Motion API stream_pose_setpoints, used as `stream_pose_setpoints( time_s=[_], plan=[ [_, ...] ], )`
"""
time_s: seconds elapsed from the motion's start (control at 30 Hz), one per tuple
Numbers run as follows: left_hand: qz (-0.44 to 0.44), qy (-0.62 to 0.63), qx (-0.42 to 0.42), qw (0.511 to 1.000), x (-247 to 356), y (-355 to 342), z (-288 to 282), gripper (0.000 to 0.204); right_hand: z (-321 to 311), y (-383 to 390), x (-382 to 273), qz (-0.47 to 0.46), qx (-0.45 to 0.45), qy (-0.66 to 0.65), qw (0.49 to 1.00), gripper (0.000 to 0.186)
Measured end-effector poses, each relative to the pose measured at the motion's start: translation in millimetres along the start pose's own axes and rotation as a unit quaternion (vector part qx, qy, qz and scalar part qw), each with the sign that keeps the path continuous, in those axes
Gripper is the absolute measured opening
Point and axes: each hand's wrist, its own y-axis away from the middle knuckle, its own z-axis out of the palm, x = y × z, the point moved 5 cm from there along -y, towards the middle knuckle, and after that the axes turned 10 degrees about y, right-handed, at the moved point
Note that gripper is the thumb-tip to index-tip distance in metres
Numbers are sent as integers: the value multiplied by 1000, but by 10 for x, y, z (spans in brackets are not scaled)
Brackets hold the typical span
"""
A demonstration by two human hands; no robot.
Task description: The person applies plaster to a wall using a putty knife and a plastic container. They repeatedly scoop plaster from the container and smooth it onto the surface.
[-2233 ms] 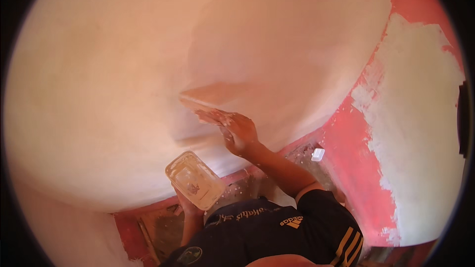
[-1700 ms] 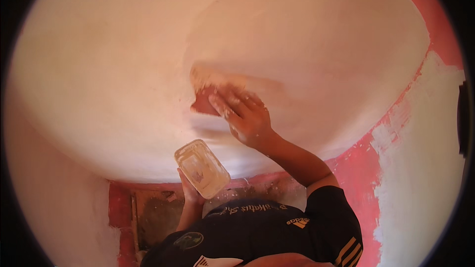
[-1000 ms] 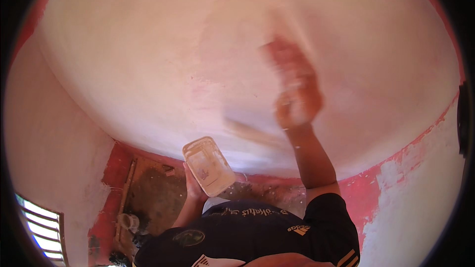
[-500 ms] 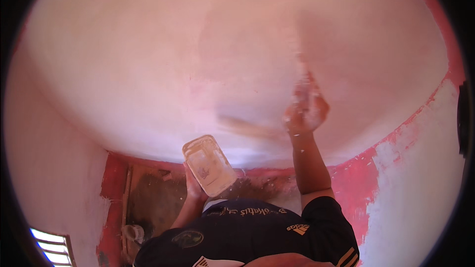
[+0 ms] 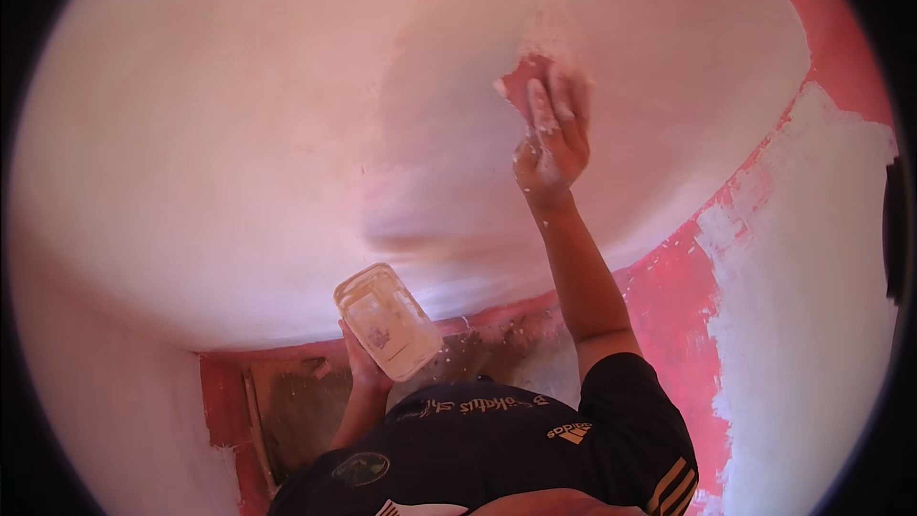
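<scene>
My hands are apart, each clamped on its own thing: the right hand (image 5: 554,155) grips a thin, flat red spreader (image 5: 527,82) against the broad, pale, coated wall (image 5: 220,134), and the left hand (image 5: 365,358) holds a shallow rectangular plastic container (image 5: 415,354), smeared inside with pale paste, low before the wall. Around the spreader lies a greyer, darker patch (image 5: 439,105), its curved edge fading into the paler left part; rough whitish marks sit just above the blade. A narrow red-painted band (image 5: 506,310) runs along the wall's foot, above a brown, stained floor (image 5: 315,411). To my right, an off-white, unevenly coated side wall (image 5: 812,277) ends raggedly against bare red paint (image 5: 673,315); to my left stands a pale side wall (image 5: 115,420).
</scene>
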Motion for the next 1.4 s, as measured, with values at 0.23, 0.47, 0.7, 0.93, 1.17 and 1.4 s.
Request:
stream_pose_setpoints(
  time_s=[0.23, 0.47, 0.7, 0.93, 1.17, 1.4],
  plan=[
    [-35, -13, 12, 999, 37, 40, 27, 59, -175, 70, -153, -11, -97, 3, 995, 40],
    [-72, -39, 40, 996, 99, 52, 5, 57, -568, -365, 365, 175, 112, -148, 967, 45],
    [-81, -60, -2, 995, 96, 38, 107, 53, -465, 96, -126, -52, -151, -22, 987, 38],
    [-108, -47, -4, 993, 115, 58, 109, 54, -642, -205, 678, 286, 61, -133, 947, 28],
    [-111, -58, -13, 992, 124, 23, 129, 57, -639, -39, 302, 184, -85, -225, 953, 21],
    [-127, -31, -15, 991, 113, 90, 139, 55, -475, -127, 699, 297, -73, -115, 945, 44]
  ],
)
